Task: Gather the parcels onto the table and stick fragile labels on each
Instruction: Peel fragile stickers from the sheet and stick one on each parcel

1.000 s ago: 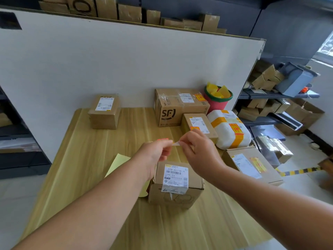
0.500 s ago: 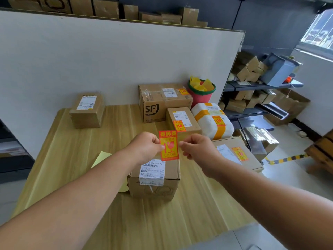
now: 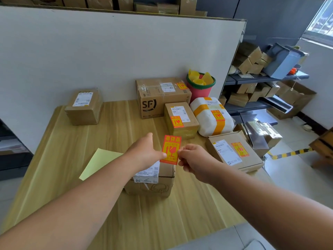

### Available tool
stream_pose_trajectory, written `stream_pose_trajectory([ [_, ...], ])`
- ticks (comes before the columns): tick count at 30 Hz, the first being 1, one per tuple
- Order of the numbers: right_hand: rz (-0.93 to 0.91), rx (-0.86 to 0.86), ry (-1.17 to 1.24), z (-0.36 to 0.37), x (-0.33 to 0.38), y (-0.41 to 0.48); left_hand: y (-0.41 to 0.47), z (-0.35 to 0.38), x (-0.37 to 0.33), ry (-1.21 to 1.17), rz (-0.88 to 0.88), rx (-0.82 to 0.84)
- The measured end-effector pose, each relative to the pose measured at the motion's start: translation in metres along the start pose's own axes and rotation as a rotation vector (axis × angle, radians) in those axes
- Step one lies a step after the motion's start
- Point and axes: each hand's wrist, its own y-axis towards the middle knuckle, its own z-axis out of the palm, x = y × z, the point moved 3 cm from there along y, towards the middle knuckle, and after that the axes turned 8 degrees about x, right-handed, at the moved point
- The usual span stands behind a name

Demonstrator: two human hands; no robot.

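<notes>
Now label (image 3: 170, 149) more tilted, right hand (image 3: 196, 159) pinching

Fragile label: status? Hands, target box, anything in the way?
Left hand and right hand both pinch the fragile label, upright over the near box. Near box unlabelled, far-left box too. Nothing seen blocking the box top.

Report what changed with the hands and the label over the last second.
The label, only a thin pale sliver between the fingertips a second ago, has been turned and now shows its red face. The left hand and right hand still pinch its side edges above the near box. That box, the yellow sheet and the far-left box have not moved.
</notes>
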Motion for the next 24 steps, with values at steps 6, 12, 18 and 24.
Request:
stream_pose_trajectory([
  [6, 0.122, 0.036, -0.047, -0.004, -0.016, 0.007, 0.003, 0.019, 0.030, 0.604, 0.047, 0.123],
  [12, 0.193, 0.058, -0.073, -0.003, -0.023, 0.013, 0.011, 0.024, 0.046, 0.638, 0.085, 0.060],
  [18, 0.194, 0.056, -0.080, 0.003, -0.024, 0.018, 0.010, 0.023, 0.045, 0.636, 0.092, 0.019],
  [24, 0.212, 0.037, -0.127, 0.005, -0.023, 0.020, 0.009, 0.024, 0.044, 0.640, 0.092, 0.012],
])
